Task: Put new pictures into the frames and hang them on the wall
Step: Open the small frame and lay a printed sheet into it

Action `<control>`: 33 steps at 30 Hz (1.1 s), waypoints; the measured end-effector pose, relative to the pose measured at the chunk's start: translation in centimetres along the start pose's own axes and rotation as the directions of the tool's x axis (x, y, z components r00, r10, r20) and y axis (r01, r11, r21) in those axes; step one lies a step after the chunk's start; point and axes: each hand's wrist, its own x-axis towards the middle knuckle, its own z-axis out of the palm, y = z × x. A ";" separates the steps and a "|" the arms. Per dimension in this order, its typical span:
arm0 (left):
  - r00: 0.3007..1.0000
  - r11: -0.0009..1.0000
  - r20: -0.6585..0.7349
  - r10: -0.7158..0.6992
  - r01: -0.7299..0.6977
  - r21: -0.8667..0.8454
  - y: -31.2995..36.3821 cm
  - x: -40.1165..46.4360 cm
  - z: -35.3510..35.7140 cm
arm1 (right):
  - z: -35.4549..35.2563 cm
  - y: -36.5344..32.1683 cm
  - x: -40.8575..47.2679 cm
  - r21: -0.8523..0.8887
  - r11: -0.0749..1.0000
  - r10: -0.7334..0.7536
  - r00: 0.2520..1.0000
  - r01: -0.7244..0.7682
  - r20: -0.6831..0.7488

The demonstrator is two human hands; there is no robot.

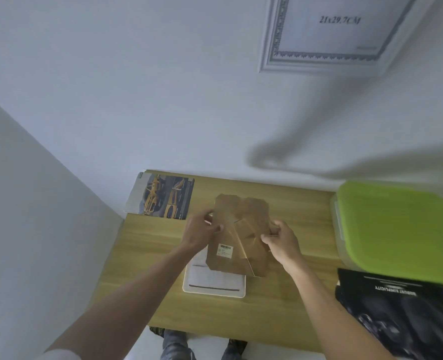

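One brown backing board (241, 235), held above the middle of the wooden table (280, 302) and tilted toward me; it carries one small white barcode label and a folded stand flap. My left hand (202, 229) grips its left edge, fingers curled closed on the board, thumb on the near face. My right hand (282, 242) pinches the right edge, thumb and forefinger clamped together on it, remaining fingers bent behind.

Directly under the board: one white frame (215, 284) lying flat on the table, lower half visible.

Frames counted: two. The second, white frame on the wall (329, 35), hangs up and to the right, with a "21x29.7CM" insert sheet.

Loose prints counted: two. One yellow car picture (163, 197) at the table's far-left corner, overhanging the edge; one black poster (396, 313) at near right.

One clear storage box with a green lid (396, 224) at far right, just beside the poster.
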 end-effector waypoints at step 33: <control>0.902 0.759 0.422 0.088 -0.335 0.559 4.5 1.1 18.5 | -8.3 8.7 3.0 -0.711 0.701 -0.200 0.972 0.057 -0.120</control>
